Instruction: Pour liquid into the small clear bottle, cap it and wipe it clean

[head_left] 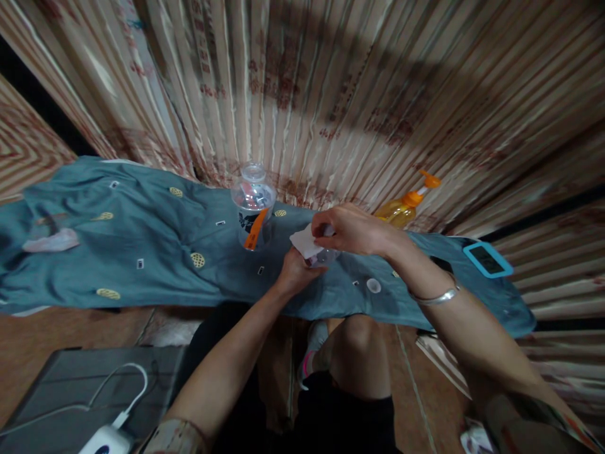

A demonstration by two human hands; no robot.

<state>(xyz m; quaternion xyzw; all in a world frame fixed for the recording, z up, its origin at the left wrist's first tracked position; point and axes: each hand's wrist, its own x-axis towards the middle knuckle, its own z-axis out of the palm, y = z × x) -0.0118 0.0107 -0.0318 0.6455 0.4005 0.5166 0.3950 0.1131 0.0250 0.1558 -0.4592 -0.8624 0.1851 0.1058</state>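
Note:
My left hand (297, 275) is wrapped around a small clear plastic container (326, 256) above the cloth-covered table. My right hand (352, 228) pinches a white piece of tissue or paper (304, 242) against the container's upper part. The fingers of both hands partly hide the container, so its exact kind is unclear. A round whitish cap (374, 285) lies on the cloth to the right of the hands. To their left stands a clear plastic bottle (254, 208) with an orange and black label, upright.
Behind the hands is a pump bottle (401, 210) of yellow liquid with an orange top. A blue-framed digital clock (488, 260) lies at the right on the teal cloth (161, 252). A pinkish cloth item (51, 240) is far left. Pleated curtains (302, 94) hang behind the table.

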